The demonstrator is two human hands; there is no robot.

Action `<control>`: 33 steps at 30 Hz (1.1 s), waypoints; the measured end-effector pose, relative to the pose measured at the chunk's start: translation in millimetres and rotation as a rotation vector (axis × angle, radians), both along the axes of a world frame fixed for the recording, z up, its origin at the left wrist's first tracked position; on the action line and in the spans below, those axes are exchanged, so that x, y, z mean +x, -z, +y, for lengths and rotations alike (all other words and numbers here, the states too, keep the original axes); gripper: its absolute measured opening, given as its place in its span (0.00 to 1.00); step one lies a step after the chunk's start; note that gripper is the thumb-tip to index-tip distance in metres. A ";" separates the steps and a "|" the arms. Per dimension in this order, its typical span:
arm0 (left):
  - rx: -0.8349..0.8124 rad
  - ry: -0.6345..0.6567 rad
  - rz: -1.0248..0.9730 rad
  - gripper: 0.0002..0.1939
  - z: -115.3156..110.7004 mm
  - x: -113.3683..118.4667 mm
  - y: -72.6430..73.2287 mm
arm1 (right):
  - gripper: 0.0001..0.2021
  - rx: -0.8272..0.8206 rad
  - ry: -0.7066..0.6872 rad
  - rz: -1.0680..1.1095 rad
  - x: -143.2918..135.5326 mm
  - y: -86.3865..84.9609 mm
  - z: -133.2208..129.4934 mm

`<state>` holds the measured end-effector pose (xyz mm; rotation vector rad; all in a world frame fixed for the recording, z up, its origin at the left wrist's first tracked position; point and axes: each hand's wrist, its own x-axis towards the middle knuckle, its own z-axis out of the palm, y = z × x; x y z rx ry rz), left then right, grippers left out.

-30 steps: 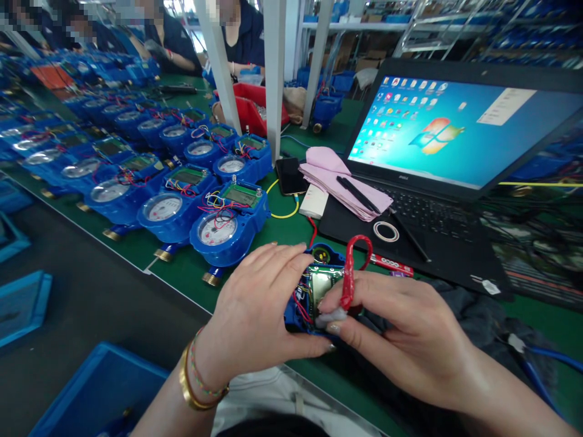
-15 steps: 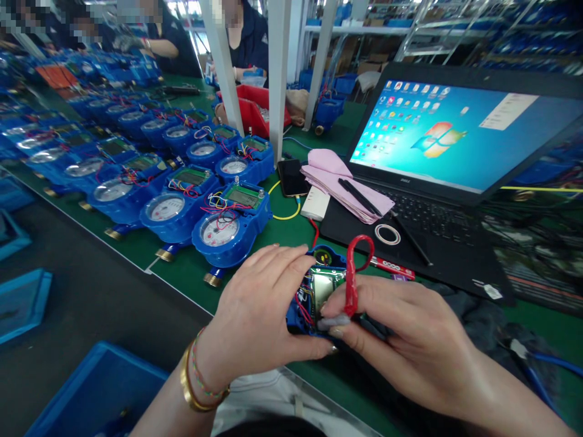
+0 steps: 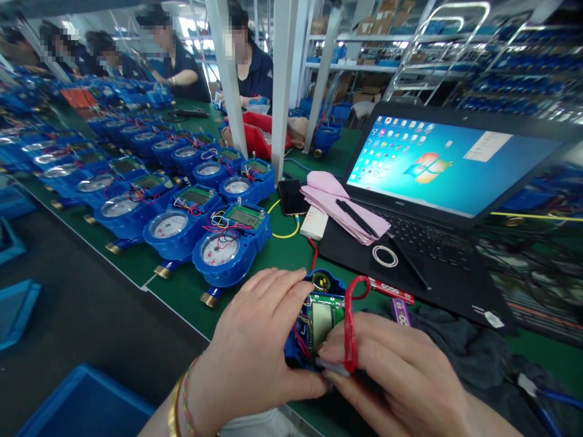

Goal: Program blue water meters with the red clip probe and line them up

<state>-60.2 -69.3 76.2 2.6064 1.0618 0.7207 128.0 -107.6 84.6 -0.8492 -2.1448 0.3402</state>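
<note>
The open blue meter (image 3: 319,321) sits at the near edge of the green tabletop (image 3: 291,249), right in front of me, its lid off so the small grey display and the red and blue wires inside show. My left hand (image 3: 255,346) lies against its left side, fingers (image 3: 277,291) held together and curved over the top edge, thumb tucked under the near rim. My right hand (image 3: 401,376) comes in from the right; its thumb and forefinger are pinched on a small pale piece at the meter's near edge, and a red loop (image 3: 350,321) runs over that forefinger and arches above the meter. Whether the loop is fixed to the pale piece I cannot tell.

Just beyond the meter lies a red strip (image 3: 392,290). Under my right wrist is a dark cloth (image 3: 464,340). Further back an open laptop (image 3: 437,200) stands with its desktop lit, a pink cloth (image 3: 328,194) and a black pen (image 3: 357,218) on its left corner, a ring of tape (image 3: 385,256) beside them. A phone (image 3: 291,197) rests left of the cloth. To my left, rows of assembled blue meters (image 3: 182,200) stretch away, and people in dark shirts (image 3: 255,67) are at the far end
</note>
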 end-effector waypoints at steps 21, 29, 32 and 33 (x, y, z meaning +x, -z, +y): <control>0.012 0.001 -0.036 0.36 -1.0 1.5 -1.1 | 0.03 -0.058 0.027 -0.041 -0.1 4.2 3.3; 0.012 0.012 -0.030 0.37 2.7 -0.3 0.9 | 0.03 -0.142 0.130 -0.001 -0.5 4.2 1.2; 0.009 0.011 -0.032 0.37 3.1 -0.4 0.7 | 0.03 -0.228 0.122 0.045 -0.2 0.6 2.3; 0.005 0.011 -0.030 0.37 3.2 -0.4 0.6 | 0.04 -0.235 0.117 0.049 0.2 -0.3 2.7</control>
